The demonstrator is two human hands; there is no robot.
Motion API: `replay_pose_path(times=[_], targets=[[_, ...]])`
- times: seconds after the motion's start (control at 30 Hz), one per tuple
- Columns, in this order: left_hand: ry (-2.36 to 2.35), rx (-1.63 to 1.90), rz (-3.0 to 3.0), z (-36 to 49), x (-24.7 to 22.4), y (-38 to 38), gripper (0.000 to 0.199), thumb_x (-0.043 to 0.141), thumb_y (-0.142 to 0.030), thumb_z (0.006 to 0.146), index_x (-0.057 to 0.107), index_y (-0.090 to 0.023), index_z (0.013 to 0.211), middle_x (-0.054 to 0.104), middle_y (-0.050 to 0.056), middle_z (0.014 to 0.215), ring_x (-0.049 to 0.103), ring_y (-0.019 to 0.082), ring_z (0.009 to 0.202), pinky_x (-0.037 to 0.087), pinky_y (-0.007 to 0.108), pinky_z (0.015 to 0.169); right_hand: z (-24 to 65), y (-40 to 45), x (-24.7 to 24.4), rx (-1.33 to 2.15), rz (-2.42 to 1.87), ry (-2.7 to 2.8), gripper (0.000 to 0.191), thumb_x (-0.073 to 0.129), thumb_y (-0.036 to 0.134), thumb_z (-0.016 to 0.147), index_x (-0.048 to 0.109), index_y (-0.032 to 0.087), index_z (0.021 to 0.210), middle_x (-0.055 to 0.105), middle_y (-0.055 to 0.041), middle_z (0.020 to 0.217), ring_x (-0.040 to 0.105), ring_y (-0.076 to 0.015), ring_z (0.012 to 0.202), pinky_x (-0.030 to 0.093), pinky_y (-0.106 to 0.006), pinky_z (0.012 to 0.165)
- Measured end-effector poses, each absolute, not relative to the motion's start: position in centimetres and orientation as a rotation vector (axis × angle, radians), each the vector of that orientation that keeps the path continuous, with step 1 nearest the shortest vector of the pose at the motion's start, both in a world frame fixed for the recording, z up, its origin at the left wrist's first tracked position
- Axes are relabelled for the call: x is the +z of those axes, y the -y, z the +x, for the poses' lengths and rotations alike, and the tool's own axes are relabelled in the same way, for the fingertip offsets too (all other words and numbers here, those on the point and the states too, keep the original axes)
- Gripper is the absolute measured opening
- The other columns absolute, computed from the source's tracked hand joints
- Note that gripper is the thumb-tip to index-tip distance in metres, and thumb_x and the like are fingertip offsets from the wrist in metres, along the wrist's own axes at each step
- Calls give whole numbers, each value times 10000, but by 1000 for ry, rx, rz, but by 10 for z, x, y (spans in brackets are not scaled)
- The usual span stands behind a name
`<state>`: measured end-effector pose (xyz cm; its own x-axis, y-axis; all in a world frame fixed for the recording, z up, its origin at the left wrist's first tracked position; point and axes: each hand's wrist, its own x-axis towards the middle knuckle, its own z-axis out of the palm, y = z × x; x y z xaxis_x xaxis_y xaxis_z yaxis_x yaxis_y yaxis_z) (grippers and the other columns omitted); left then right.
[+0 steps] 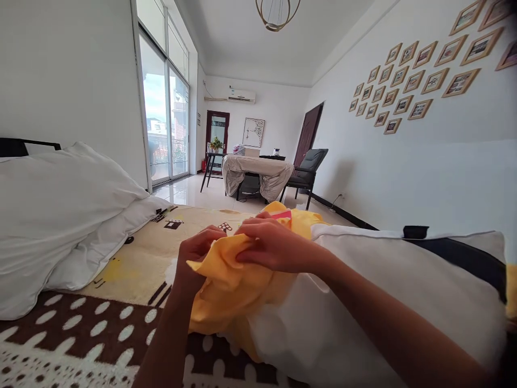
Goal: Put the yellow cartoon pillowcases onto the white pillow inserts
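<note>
A bunched yellow cloth (pixel 238 280) hangs between my two hands near the middle of the view. My right hand (pixel 274 245) grips its upper part, with fingers pressed into the folds. On its left edge, my left hand (pixel 200 248) has its fingers curled round the fabric, partly hidden behind it. More yellow fabric with a pink patch (pixel 283 215) lies just beyond my right hand. Under my right forearm is a white pillow (pixel 363 258) with a dark band, and the yellow cloth overlaps its left side.
White pillows (pixel 68 205) are piled at the left on a patterned brown and cream blanket (pixel 133 269). Farther off stand a covered table (pixel 258 166), a black chair (pixel 311 167) and a small stand with a plant (pixel 216 144). Framed pictures hang on the right wall.
</note>
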<state>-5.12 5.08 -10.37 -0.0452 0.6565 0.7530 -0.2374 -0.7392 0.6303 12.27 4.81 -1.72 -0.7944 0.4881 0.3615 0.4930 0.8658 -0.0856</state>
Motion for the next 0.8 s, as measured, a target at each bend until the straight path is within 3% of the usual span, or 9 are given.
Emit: replay_pose_path(times=[0.1,0.23,0.33,0.43,0.57,0.67,0.8], targets=[[-575,1929,1585,-55,-106,-53,126,709,-270,688,665,-161,733,601,21,740,540,159,724,422,245,629,112,-53,-29,-49,-641,2537,176,504,180,870,553,168,701,568,19,698,481,-101,661,348,-269,751],[-753,2170,1398,-66,-106,-50,230,567,-399,823,613,-174,810,568,12,744,517,149,712,418,244,636,109,-64,-34,131,-815,2172,308,473,322,885,450,172,618,439,36,589,376,-93,569,290,-233,563],[-744,1961,1711,-70,-103,-42,418,543,-559,785,612,-163,902,570,45,807,526,186,764,439,276,664,111,-69,-30,351,-876,2055,333,479,408,865,427,179,628,368,53,560,328,-83,537,263,-226,514],[-993,1810,1837,-63,-101,-32,310,671,-444,734,603,-164,848,564,20,739,520,161,697,425,239,596,111,-68,-27,470,-854,2015,293,538,408,822,444,180,664,389,56,590,347,-78,545,276,-213,503],[-1239,2236,1534,-51,-98,-21,190,628,-306,809,512,-192,711,401,-61,539,377,92,489,312,201,445,112,-65,-29,551,-820,2079,284,563,414,808,468,178,681,376,59,589,349,-75,555,272,-205,497],[-1254,2452,1402,-55,-94,-17,159,645,-285,797,533,-191,735,458,-57,600,425,93,557,340,190,490,112,-66,-31,681,-750,2282,387,581,459,796,404,175,601,284,67,563,273,-59,527,227,-206,471],[-1008,2060,1522,-77,-94,-19,244,630,-426,788,607,-184,771,540,-22,641,482,115,586,373,213,502,110,-69,-28,878,-697,2423,425,550,501,813,358,182,609,282,64,578,265,-55,529,218,-202,458]])
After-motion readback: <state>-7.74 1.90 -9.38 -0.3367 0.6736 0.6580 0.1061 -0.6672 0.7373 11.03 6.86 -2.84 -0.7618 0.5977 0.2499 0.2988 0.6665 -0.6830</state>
